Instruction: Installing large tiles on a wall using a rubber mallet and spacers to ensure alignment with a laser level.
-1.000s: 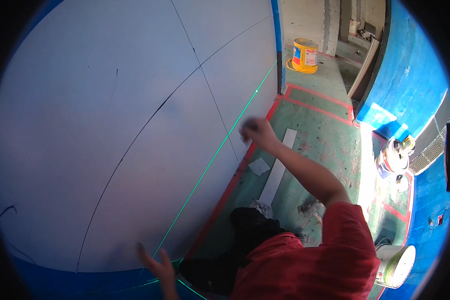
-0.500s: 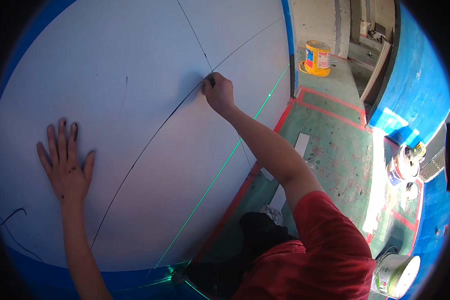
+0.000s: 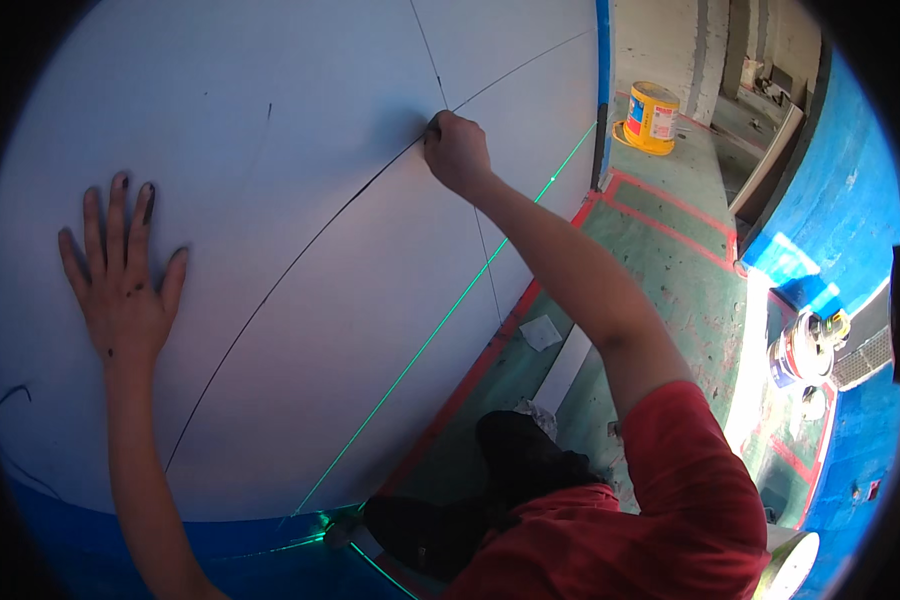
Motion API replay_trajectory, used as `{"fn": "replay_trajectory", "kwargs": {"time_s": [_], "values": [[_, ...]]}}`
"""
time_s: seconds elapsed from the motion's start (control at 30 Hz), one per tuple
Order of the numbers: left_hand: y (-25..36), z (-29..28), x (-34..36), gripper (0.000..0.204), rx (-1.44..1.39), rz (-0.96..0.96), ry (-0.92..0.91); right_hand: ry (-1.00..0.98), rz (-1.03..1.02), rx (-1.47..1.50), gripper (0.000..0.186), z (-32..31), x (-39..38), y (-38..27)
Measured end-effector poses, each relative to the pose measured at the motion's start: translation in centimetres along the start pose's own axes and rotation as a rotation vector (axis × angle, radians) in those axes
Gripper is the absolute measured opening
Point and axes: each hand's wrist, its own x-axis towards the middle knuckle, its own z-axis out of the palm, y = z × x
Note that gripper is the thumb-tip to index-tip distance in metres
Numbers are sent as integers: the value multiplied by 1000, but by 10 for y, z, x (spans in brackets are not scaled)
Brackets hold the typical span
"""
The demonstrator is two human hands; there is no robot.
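My left hand (image 3: pixel 127 290) lies flat on the white wall panel (image 3: pixel 300 370), fingers spread, with dark smudges on the fingertips and back. Higher up and to the right, my right hand (image 3: pixel 458 150) is closed in a pinch against the panel. Its fingers hide most of what they hold; only something dark shows at the tips. They rest on a long curved dark line (image 3: pixel 313 240), near where it meets a straight thin line (image 3: pixel 427 45). A green laser line (image 3: pixel 440 315) runs slantwise across the panel below my right forearm.
Blue borders the panel. On the green floor (image 3: pixel 670 310) with red tape are a yellow bucket (image 3: pixel 652 118), a white strip (image 3: pixel 562 375), and a white square piece (image 3: pixel 541 333). Paint buckets (image 3: pixel 802 350) stand at right by a blue curved wall (image 3: pixel 830 200). A glowing laser device (image 3: pixel 338 532) sits at the panel's foot.
The view has shifted a little. My right hand has moved slightly up along the curved line toward the crossing, still pinched. My left hand stays flat on the panel.
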Motion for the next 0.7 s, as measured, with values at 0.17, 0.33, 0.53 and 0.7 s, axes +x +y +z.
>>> {"fn": "replay_trajectory", "kwargs": {"time_s": [0.17,0.33,0.53,0.7], "values": [[-5,6,-8,72,-15,-15,33,-387,-30,-356,28,-22,25,-10],[-13,4,-18,71,4,-48,-28,-544,-130,-556,33,-26,25,-29],[-27,-10,-24,70,-6,-70,-63,-458,-313,-369,29,4,-34,-93],[-27,-19,-24,66,4,-80,-130,-718,-798,271,24,119,-218,-316]]}}
